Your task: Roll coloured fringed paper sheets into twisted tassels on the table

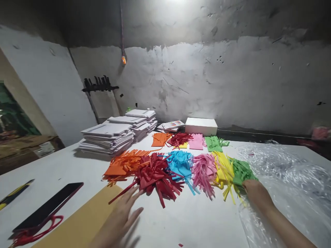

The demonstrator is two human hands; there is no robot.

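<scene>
A row of fringed paper bundles lies across the white table: orange, dark red, blue, pink, yellow and green. My left hand is open with its fingers spread, just in front of the dark red bundle and above the table. At the right end of the row, my right hand has its fingers closed on the near edge of the green fringed paper. Its fingertips are partly hidden.
Behind the row lie smaller fringed pieces, a white box and stacks of flat white packs. Clear plastic wrap covers the right side. At left are a phone, a cutter knife and tan card.
</scene>
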